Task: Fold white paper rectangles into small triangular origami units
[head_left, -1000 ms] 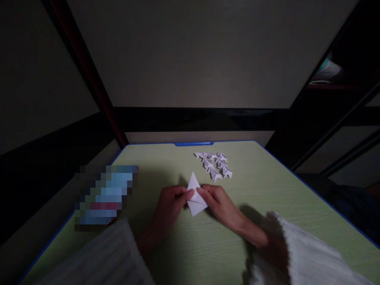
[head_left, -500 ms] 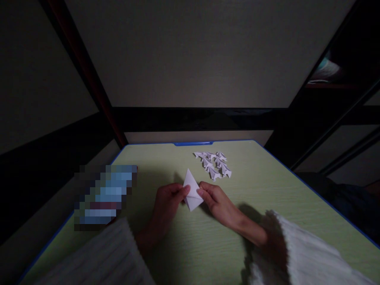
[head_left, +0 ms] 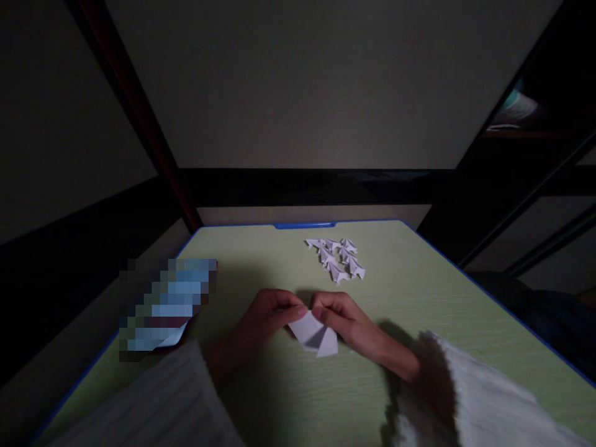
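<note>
A small white folded paper (head_left: 314, 334) lies low over the pale green table (head_left: 288, 397), just in front of me. My left hand (head_left: 270, 316) pinches its upper left edge with curled fingers. My right hand (head_left: 342, 320) pinches its upper right edge, fingertips close to those of the left hand. The top of the paper is hidden under my fingers. Both wrists come out of white knitted sleeves.
Several finished white folded paper figures (head_left: 336, 256) lie in a cluster near the table's far edge. A blurred blue packet with a sheet under it (head_left: 165, 304) lies at the left. The table has a blue rim (head_left: 305, 225); dark frame bars stand behind.
The paper stood upright as a pointed triangle between my fingers. Now it is turned down toward me and lies lower, with my fingertips over its top.
</note>
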Demonstrator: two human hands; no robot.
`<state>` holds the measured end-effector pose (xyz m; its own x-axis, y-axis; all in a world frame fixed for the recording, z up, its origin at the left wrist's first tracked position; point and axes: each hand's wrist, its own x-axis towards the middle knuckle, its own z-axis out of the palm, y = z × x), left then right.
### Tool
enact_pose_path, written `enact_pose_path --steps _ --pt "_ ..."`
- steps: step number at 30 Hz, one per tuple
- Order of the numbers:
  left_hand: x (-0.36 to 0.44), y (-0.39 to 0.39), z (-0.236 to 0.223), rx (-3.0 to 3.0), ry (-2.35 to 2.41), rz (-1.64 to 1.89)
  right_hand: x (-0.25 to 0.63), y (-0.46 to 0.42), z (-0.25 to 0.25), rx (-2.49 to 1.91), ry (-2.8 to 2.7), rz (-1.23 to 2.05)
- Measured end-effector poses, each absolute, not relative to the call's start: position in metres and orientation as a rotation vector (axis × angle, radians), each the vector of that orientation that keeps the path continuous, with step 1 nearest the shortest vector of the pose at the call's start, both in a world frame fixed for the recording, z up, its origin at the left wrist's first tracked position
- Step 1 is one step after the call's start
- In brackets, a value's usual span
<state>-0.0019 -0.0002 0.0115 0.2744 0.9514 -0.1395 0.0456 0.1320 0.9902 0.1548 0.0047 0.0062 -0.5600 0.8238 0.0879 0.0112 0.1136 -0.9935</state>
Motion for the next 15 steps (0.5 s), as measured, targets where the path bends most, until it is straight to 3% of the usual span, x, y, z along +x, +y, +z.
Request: enact_pose_path --steps 7,15 --pt "-0.009 0.004 0.014 1.256 0.965 0.681 0.156 0.008 0.004 -0.777 -1.349 1.803" --pt "-0.010 0.004 0.012 1.204 0.907 0.772 0.162 0.007 0.018 -0.694 -0.915 1.837"
